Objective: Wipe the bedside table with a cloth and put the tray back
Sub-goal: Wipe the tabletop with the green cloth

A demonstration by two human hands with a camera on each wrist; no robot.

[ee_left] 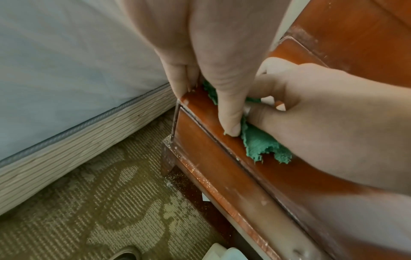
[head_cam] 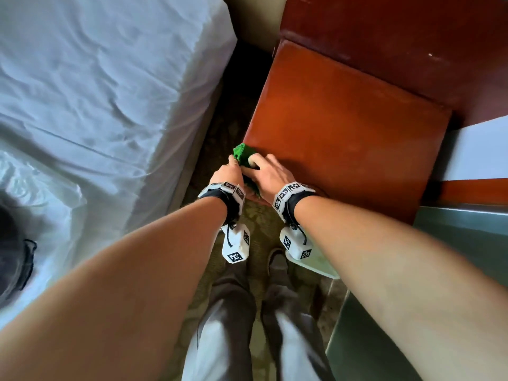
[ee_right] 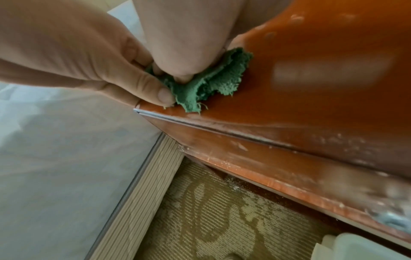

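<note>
A crumpled green cloth (head_cam: pixel 241 153) lies on the near left corner of the reddish-brown bedside table (head_cam: pixel 343 127). Both hands meet on it. My left hand (head_cam: pixel 233 164) comes in from the bed side; its thumb (ee_left: pixel 230 123) pins the cloth's edge (ee_left: pixel 258 142) to the tabletop while its fingers curl over the corner. My right hand (head_cam: pixel 255 162) grips the cloth from the table side, fingers bunched into the folds (ee_right: pixel 213 82). The left hand (ee_right: pixel 142 82) shows beside it in the right wrist view. A pale tray (head_cam: pixel 319 261) lies on the carpet by my right foot.
A bed with a white sheet (head_cam: pixel 96 92) runs along the left, with a narrow strip of patterned carpet (ee_left: pixel 100 202) between it and the table. A dark wooden headboard panel (head_cam: pixel 398 37) stands behind the table. A grey-green surface (head_cam: pixel 453 257) sits at the right.
</note>
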